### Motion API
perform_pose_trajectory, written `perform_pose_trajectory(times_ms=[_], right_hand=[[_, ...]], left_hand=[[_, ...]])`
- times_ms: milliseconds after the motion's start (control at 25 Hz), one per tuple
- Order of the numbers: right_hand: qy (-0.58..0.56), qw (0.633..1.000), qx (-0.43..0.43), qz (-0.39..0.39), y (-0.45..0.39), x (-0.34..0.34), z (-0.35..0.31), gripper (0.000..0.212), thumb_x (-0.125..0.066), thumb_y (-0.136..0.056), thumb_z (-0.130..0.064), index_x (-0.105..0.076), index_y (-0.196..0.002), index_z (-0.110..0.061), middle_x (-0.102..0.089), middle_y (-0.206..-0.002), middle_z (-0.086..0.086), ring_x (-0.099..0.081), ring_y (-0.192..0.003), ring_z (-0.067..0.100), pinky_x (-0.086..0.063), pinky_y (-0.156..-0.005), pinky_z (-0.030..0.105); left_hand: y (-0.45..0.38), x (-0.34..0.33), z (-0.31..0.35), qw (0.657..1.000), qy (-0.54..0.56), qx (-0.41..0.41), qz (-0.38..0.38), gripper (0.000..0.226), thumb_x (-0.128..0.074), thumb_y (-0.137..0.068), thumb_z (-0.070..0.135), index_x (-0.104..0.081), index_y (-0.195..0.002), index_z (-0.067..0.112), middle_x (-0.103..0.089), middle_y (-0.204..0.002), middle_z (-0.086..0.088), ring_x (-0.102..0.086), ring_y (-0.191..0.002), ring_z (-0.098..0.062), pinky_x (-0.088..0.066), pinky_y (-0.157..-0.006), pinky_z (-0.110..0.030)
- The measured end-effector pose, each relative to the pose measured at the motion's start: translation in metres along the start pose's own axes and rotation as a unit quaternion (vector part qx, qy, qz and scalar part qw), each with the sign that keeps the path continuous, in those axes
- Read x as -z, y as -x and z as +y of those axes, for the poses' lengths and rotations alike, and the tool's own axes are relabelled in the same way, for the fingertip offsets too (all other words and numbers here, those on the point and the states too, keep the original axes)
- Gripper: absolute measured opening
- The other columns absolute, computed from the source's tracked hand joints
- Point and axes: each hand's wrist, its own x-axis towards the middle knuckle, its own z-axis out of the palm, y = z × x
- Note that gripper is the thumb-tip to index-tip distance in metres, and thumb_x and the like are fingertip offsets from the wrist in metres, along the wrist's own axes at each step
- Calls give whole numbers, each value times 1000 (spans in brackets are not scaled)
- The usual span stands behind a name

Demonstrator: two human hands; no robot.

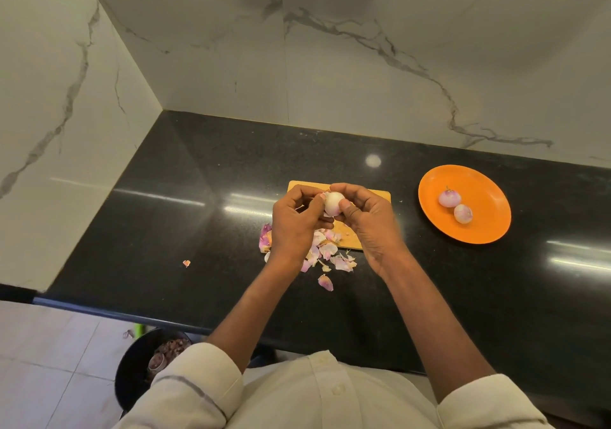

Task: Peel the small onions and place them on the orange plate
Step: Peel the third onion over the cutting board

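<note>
So from where I'm watching, going left to right: the left stretch of the black counter is bare apart from one stray flake of skin, and it's boxed in by the marble wall on the left and at the back, so that side is a corner. Then there's the pile of peels spilling off the near edge of the wooden cutting board onto the counter. Above the board, the left hand and right hand both have their fingers curled round one small onion, which looks mostly pale and bare already, maybe a bit of pink skin left at the bottom. Further right sits the orange plate with two peeled onions on it, touching or nearly so. I'd say two are done and the third is close; I can't spot any unpeeled ones waiting. The gap between board and plate is open counter, so the carry across looks easy. The front edge is well back from all this.
</note>
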Motion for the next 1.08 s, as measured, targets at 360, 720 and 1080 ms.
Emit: perform_pose_trajectory(times_ms=[360, 720, 1080], right_hand=[[29, 999, 31, 0, 4, 4, -4, 30, -61, -102, 1, -74, -125, -14, -74, -125, 1, -72, -110, 9, -60, -86, 25], [61, 998, 20, 20, 11, -2, -6, 30, -60, -102, 2, -75, -117, -20, -74, -114, -7, -71, -94, -4, -57, -76, 14], [-71, 994, -60, 66, 10, 1, 0, 21, -69, -99, -7, -75, -116, -18, -78, -115, 3, -76, -108, 20, -62, -94, 34]], left_hand=[[2, 3, 2, 993, 104, 51, -38, 29, -70, -103, 24, -74, -123, 2, -77, -118, -18, -78, -109, -32, -66, -91, -43], [3, 4, -5, 998, -53, -22, -16, 16, -70, -104, 19, -73, -111, 5, -76, -107, -12, -79, -100, -28, -68, -83, -50], [5, 7, -4, 994, 62, 75, -47, 27, -70, -104, 20, -73, -124, 1, -79, -114, -16, -80, -101, -33, -67, -90, -43]])
